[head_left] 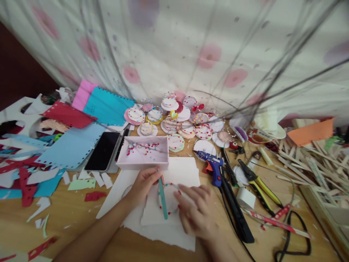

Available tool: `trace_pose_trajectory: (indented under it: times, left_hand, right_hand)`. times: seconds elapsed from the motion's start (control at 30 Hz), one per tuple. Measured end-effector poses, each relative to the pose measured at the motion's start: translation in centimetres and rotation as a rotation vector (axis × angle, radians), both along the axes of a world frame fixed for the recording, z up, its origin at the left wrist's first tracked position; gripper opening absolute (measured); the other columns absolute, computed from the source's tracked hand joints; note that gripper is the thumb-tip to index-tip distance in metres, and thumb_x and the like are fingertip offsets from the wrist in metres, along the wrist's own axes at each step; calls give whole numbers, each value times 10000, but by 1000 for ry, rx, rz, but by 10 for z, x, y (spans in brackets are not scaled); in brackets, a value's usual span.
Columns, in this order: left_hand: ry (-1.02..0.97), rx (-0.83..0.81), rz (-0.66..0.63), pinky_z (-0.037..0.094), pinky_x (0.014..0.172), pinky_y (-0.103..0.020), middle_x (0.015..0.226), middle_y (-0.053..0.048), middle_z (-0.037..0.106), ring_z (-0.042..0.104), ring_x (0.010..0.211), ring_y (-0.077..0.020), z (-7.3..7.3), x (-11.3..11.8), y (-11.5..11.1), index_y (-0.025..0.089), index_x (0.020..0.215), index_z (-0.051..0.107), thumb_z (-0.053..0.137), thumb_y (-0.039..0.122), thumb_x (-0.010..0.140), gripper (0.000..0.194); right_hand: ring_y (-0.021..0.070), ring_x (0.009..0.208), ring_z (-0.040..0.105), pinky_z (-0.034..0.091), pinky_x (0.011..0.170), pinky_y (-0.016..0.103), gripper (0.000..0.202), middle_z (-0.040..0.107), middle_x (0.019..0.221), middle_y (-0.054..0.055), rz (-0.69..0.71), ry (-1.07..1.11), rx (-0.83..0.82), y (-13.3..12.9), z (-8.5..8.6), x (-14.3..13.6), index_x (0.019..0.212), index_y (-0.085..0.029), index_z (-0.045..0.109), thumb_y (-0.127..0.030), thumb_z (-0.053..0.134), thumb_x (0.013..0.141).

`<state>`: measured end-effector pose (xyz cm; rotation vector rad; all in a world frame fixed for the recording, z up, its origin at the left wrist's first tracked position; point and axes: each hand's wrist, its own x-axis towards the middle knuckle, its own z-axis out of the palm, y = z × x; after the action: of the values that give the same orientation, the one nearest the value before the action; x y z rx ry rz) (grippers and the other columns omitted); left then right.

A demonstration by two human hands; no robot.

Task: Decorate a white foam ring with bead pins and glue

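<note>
My left hand is closed, its thumb and fingers pinching the upper end of a flat teal stick-like tool. The tool slants down over the left side of a round white paper disc with small red beads along its edge. At the disc's right side is my right hand, slightly blurred, with its fingers apart and the fingertips at the edge. Under the disc lie white paper sheets. Just beyond my left hand, a shallow white box holds red and blue beads.
Many decorated paper discs are heaped behind the box. To the left lie a phone, coloured sheets and scraps. On the right are a blue glue gun, pliers, cords and a pile of wooden sticks.
</note>
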<state>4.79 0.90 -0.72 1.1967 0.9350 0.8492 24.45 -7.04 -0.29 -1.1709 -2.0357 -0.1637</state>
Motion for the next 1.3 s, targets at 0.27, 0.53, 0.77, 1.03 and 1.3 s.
trace_pose_trajectory:
  times: [0.27,0.53,0.77,1.03,1.3]
  left_hand:
    - [-14,2,-8,319,570,-235,576,19,453,396,568,-108,-7,-5,4,154,548,544,543,344,830,339]
    - [42,87,-123,352,599,-251,586,5,462,431,586,-125,0,-4,4,157,539,539,498,386,851,389]
    - [74,92,-136,370,589,-243,586,2,480,443,587,-125,-10,-8,4,151,571,579,506,383,862,379]
    - [95,106,-158,373,597,-240,595,2,491,454,592,-123,-8,-8,4,155,563,560,501,371,873,382]
    - [170,191,-225,392,625,-254,588,1,503,474,598,-134,4,-5,4,165,541,546,475,379,860,390]
  right_hand:
    - [366,874,530,398,702,469,506,573,895,200,-1042,-28,-158,25,-15,50,948,-101,611,-580,578,788]
    - [374,828,511,355,645,428,564,573,873,206,-1131,-212,-314,32,-30,49,875,-102,624,-644,592,724]
    - [349,849,528,354,695,434,456,598,923,182,-1113,-80,-312,35,-29,54,895,-129,625,-562,596,754]
    - [179,605,486,399,595,315,505,523,727,16,-927,552,-183,27,-19,49,977,-153,545,-538,698,687]
    - [172,690,503,425,615,298,410,538,817,25,-558,498,-220,14,-22,27,1060,-185,503,-416,657,759]
